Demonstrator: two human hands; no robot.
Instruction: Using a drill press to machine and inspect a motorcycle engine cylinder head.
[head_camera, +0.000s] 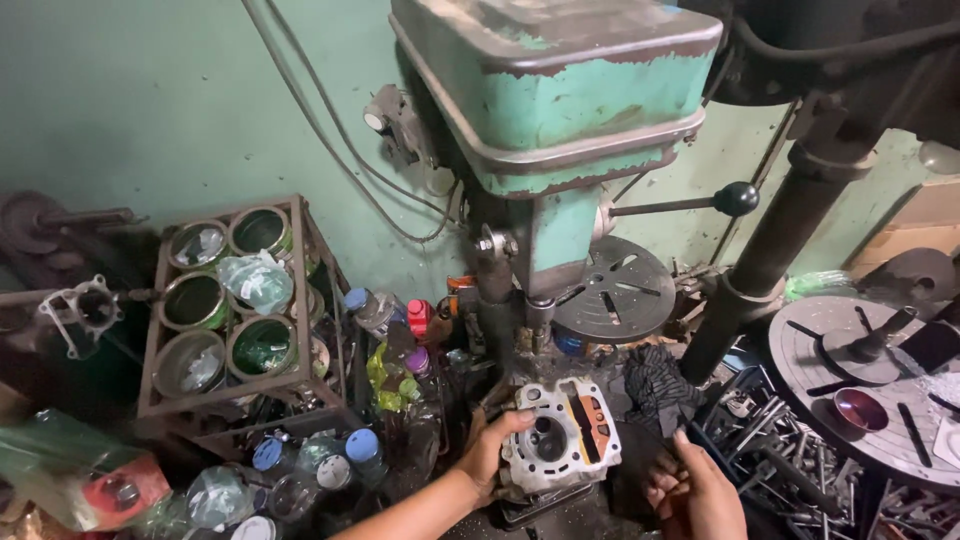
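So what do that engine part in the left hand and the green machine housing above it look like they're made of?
Engine part: probably cast aluminium, going by its pale, dull grey surface, large round bore and small bolt holes; the left hand grips its edge.
Machine housing: likely painted steel or cast iron, since the green paint is chipped, showing dark metal and rust at the edges.

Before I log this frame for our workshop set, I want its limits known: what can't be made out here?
- Head view: what the metal engine part rests on, hidden by the part and left hand.
- Right hand: its wrist is cut off by the bottom edge; whether its fingers touch the part is unclear.
- Drill press: its spindle tip is lost in shadow above the part.
- Tools at lower right: too dark and jumbled to tell apart.
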